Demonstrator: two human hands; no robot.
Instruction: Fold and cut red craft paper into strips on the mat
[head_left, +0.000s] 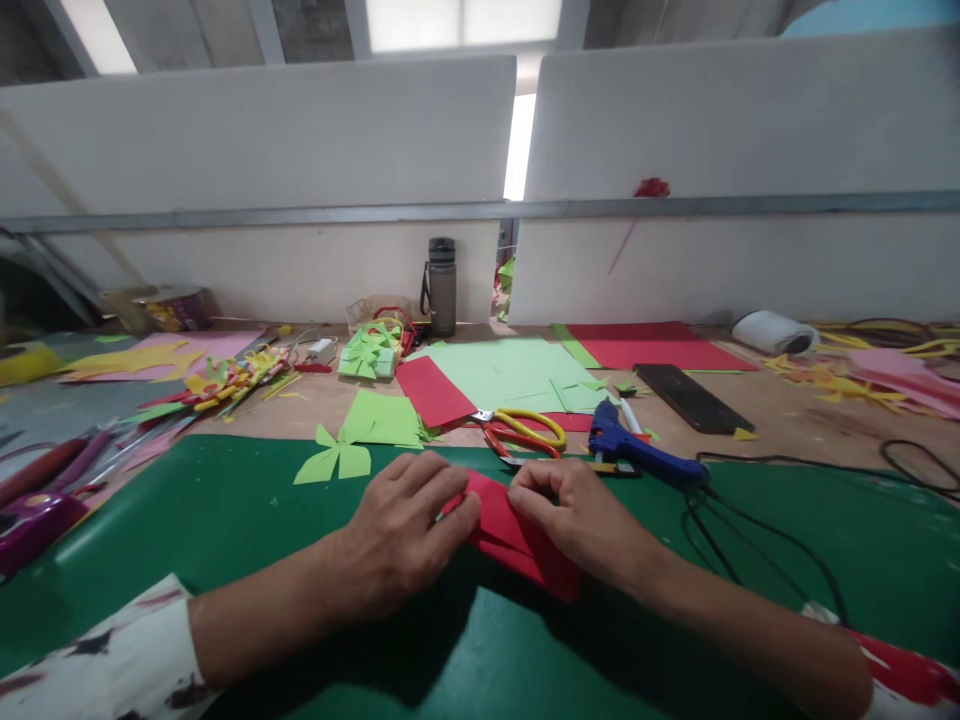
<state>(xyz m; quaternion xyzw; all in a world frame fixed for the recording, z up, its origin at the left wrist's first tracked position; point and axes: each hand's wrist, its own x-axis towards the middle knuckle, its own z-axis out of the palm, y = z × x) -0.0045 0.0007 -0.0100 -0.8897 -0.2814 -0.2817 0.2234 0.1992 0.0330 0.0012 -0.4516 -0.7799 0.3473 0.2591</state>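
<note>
A folded piece of red paper [517,545] lies on the green mat [225,510] right in front of me. My left hand [401,530] pinches its left edge with curled fingers. My right hand [570,515] pinches the upper right part of the same sheet. Both hands rest on the mat, and part of the paper is hidden under them.
Behind my hands lie yellow-and-red scissors [525,432], a blue glue gun [634,448] with a black cable, a green paper cutout [334,460], green and red sheets [510,375], a black phone [690,397] and a grey bottle [442,285]. Paper scraps and tools crowd the left side.
</note>
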